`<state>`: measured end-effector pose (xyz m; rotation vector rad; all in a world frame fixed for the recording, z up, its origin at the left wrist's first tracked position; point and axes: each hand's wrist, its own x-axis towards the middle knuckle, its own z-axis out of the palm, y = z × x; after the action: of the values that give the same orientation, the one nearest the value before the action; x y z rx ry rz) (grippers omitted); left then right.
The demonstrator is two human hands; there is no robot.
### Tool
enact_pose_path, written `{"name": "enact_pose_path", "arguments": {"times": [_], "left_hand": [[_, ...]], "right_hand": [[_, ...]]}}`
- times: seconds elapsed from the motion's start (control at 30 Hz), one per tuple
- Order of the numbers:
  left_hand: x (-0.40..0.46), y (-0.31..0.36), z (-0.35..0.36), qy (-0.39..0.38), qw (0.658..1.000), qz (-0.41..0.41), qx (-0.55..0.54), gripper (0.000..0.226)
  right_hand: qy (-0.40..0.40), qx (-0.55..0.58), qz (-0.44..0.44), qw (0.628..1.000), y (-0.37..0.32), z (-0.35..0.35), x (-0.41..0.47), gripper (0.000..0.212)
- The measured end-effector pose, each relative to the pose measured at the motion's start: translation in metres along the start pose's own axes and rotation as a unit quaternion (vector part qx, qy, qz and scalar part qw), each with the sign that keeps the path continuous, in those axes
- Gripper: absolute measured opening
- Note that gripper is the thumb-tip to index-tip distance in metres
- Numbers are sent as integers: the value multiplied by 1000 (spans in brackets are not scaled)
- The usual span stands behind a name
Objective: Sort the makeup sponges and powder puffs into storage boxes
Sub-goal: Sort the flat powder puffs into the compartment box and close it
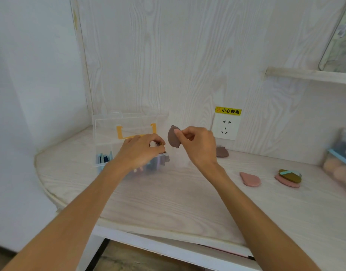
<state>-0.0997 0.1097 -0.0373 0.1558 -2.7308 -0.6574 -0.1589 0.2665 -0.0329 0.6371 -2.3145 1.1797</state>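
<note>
A clear storage box (103, 132) with its lid up stands on the desk at the back left, with blue, grey and pink puffs standing in its compartments. My left hand (142, 149) hovers over the box's right part, fingers curled, pinching a small brown item. My right hand (195, 143) pinches a brown teardrop puff (171, 136) upright in the air just right of the box. Loose on the desk lie a brown puff (222, 151), a pink puff (250, 179) and an olive puff with a teal strap (290, 175) stacked on a pink one.
A second storage box (336, 157) with a blue edge, holding peach sponges, stands at the far right. A wall socket (225, 127) with a yellow warning label sits behind my right hand. The desk's curved front edge (74, 208) runs left.
</note>
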Motion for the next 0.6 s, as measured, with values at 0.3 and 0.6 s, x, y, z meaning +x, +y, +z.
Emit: {"name": "enact_pose_path", "arguments": {"times": [0.3, 0.6], "left_hand": [[-1, 1, -1, -10, 1000, -7, -3, 25], [-1, -2, 2, -8, 1000, -20, 0, 26]], "right_hand": [[16, -31, -32, 999, -9, 2, -2, 27], [-107, -97, -51, 988, -6, 7, -2, 26]]}}
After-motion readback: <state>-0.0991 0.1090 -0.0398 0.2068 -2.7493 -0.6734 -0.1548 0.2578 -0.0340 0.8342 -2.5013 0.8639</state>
